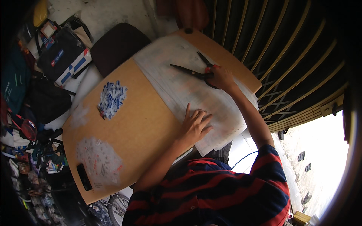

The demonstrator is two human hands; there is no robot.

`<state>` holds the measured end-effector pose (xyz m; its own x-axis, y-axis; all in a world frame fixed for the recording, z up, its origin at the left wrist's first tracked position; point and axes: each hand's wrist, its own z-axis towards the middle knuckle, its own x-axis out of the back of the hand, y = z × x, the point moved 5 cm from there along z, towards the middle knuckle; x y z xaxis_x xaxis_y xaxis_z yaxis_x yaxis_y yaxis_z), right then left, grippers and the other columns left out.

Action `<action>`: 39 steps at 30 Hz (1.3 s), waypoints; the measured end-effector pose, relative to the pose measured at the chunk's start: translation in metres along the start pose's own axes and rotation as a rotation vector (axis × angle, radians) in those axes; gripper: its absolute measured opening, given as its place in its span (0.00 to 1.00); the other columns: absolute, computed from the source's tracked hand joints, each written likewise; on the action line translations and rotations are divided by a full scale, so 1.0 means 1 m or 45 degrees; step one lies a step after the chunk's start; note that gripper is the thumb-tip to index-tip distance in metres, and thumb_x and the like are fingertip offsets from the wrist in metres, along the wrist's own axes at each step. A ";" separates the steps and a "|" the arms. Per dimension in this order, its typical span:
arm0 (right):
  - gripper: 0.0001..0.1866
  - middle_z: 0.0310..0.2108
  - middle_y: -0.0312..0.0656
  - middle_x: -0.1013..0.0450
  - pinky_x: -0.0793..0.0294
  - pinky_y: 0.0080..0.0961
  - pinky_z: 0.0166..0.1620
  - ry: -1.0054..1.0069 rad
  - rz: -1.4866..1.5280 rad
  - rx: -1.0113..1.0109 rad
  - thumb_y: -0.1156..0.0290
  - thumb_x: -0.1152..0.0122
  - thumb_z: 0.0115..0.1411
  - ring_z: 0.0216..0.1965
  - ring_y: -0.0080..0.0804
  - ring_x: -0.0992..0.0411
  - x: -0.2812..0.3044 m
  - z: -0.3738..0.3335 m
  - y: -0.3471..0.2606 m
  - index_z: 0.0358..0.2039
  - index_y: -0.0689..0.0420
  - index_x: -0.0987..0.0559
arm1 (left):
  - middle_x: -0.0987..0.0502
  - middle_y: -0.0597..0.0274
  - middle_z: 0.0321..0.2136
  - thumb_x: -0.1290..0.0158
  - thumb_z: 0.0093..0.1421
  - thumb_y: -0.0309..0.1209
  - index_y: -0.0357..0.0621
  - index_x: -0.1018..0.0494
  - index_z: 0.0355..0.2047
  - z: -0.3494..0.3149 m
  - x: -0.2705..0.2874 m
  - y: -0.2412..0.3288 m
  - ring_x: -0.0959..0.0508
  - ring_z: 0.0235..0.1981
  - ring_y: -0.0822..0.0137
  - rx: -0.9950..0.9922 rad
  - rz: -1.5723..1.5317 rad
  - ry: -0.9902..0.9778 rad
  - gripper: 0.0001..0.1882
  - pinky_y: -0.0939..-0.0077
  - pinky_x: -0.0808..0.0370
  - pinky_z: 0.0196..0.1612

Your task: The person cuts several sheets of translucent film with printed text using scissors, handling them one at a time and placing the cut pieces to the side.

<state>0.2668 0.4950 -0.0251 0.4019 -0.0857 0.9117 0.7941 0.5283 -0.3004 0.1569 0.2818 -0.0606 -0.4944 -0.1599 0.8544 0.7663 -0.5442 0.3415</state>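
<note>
My right hand (222, 78) grips a large pair of dark scissors (185, 71) by the handles. The blades stand apart over a stack of thin, whitish, see-through sheets (162, 56) with faint reddish print. My left hand (197, 122) lies on the near part of that stack, its fingers spread and nothing in them. The sheets rest on a light brown wooden table (145, 124), and their near edges hang past its side. Left of the stack, a heap of small blue-and-white pieces (113, 98) sits on the table.
Thin whitish pieces with red print (98, 162) are spread at the table's near left, beside a black oblong object (83, 177). A dark chair (120, 47) stands behind the table. Bags (62, 56) fill the left, and a slatted folding gate (288, 56) the right.
</note>
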 end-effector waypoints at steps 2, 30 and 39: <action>0.12 0.31 0.46 0.20 0.25 0.43 0.44 -0.033 -0.014 -0.001 0.61 0.29 0.47 0.39 0.48 0.21 -0.007 -0.003 0.006 0.32 0.51 0.16 | 0.26 0.56 0.54 0.40 0.58 0.33 0.43 0.21 0.49 0.009 0.000 0.004 0.29 0.59 0.55 -0.114 0.046 0.067 0.18 0.37 0.45 0.69; 0.18 0.31 0.44 0.18 0.22 0.26 0.42 -0.305 0.972 0.160 0.81 0.31 0.52 0.35 0.29 0.19 0.009 -0.085 -0.062 0.44 0.64 0.24 | 0.29 0.56 0.32 0.60 0.67 0.43 0.46 0.36 0.21 -0.351 0.170 -0.083 0.28 0.33 0.67 0.802 -1.222 1.235 0.19 0.74 0.32 0.44; 0.20 0.34 0.43 0.19 0.23 0.27 0.47 -0.698 1.212 0.147 0.82 0.30 0.54 0.41 0.29 0.20 0.002 -0.182 -0.113 0.46 0.65 0.25 | 0.31 0.66 0.27 0.51 0.67 0.36 0.47 0.35 0.25 -0.264 0.177 -0.114 0.29 0.32 0.71 0.864 -1.598 0.977 0.13 0.81 0.34 0.41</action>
<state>0.2606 0.2818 -0.0405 0.5472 0.7688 0.3309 0.2084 0.2577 -0.9435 -0.1262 0.0976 -0.0514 -0.8341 -0.3837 -0.3962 -0.3288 -0.2308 0.9157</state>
